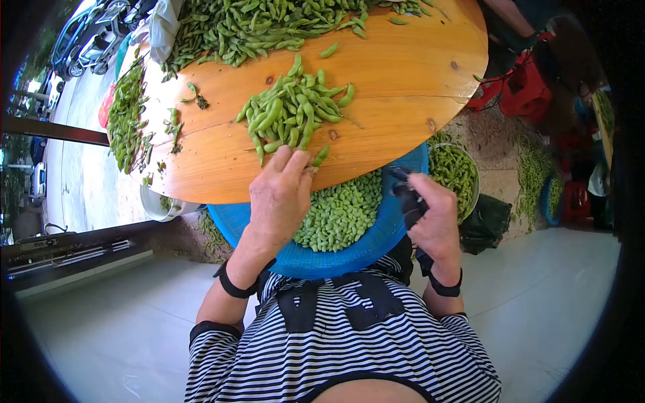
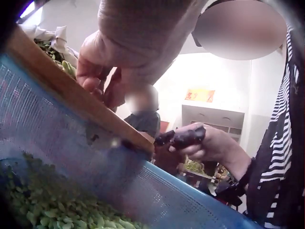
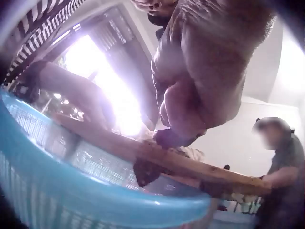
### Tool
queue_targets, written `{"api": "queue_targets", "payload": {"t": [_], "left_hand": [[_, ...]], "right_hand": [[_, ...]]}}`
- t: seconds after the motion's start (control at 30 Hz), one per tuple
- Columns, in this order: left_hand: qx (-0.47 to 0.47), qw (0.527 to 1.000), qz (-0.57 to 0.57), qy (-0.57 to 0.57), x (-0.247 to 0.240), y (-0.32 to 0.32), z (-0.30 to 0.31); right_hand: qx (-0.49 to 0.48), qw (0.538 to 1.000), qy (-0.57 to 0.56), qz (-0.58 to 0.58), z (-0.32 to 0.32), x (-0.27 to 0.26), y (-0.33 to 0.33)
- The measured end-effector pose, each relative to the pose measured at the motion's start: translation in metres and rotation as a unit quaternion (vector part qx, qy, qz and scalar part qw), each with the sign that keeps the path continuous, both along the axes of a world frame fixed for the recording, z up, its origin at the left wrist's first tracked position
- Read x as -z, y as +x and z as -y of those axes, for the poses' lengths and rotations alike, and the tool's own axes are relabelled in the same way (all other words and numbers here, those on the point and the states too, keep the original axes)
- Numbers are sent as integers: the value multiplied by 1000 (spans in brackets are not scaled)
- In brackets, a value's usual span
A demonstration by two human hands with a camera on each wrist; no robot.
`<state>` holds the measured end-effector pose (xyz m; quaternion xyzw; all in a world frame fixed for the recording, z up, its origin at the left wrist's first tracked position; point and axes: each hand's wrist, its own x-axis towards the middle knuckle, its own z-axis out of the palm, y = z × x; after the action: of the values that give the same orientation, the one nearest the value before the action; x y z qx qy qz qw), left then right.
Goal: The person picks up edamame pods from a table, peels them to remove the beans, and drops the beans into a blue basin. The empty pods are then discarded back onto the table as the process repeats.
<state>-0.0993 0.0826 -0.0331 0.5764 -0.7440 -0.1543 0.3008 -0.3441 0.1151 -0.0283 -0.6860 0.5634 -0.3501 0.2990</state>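
Green pods (image 1: 289, 111) lie heaped on the wooden table (image 1: 396, 87). My left hand (image 1: 275, 195) bends over the table's near edge, fingers curled at the heap's near side. One pod (image 1: 321, 156) lies against its thumb and forefinger, which seem to pinch it; the contact is partly hidden. My right hand (image 1: 433, 218) is above the right rim of the blue basket (image 1: 235, 225), fingers curled, with black coverings on thumb and forefinger. The left wrist view shows the right hand (image 2: 209, 143) with nothing visible in it. Shelled beans (image 1: 339, 218) fill the basket's bottom.
A larger pod pile (image 1: 248, 30) covers the table's far side, with more pods (image 1: 126, 121) at the left. A pod-filled bucket (image 1: 478, 181) stands right of the basket, near a black bag (image 1: 485, 225) and red stools (image 1: 527, 87). Another person (image 3: 281, 167) is across the table.
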Motion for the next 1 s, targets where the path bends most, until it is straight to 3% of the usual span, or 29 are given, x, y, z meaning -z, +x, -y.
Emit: {"api": "queue_targets", "payload": {"t": [0.1,0.2,0.27,0.3,0.37,0.5,0.63,0.7,0.8,0.83,0.87,0.9,0.93,0.97,1.0], "left_hand": [[13,998,41,-41,1,-4,-2],[5,999,-46,4,-3,-5,0],[56,962,-235,130,-5,-5,-3],[58,961,-237,131,-6,-7,-5],[33,867,-405,289,-7,-12,-11],[21,834,-453,314,-3,-17,-18],[11,866,-453,214,5,-25,-26],[11,877,-448,174,5,-27,-29],[6,869,-468,164,2,-26,-32],[14,812,-537,229,3,-22,-31],[23,745,-600,291,3,-18,-30],[23,745,-599,291,5,-15,-30],[58,638,-679,359,9,-13,-28],[91,516,-742,418,14,-12,-28],[112,500,-749,421,18,-13,-29]], "right_hand": [[-36,998,27,47,6,-2,14],[-49,987,89,122,9,-1,26],[-59,960,153,226,9,-3,33],[-56,961,153,224,9,-3,35],[-77,921,223,310,9,-2,38],[-94,859,273,424,9,0,41],[-88,859,280,419,11,-1,44],[-90,911,221,336,12,-1,46],[-112,922,177,326,12,-2,45],[-112,922,178,327,12,-2,44],[-120,889,221,383,12,-2,42],[-127,851,263,437,11,-2,40],[-126,851,263,438,11,-2,38],[-136,787,315,512,11,-2,35],[-145,714,364,580,12,-2,33]]}}
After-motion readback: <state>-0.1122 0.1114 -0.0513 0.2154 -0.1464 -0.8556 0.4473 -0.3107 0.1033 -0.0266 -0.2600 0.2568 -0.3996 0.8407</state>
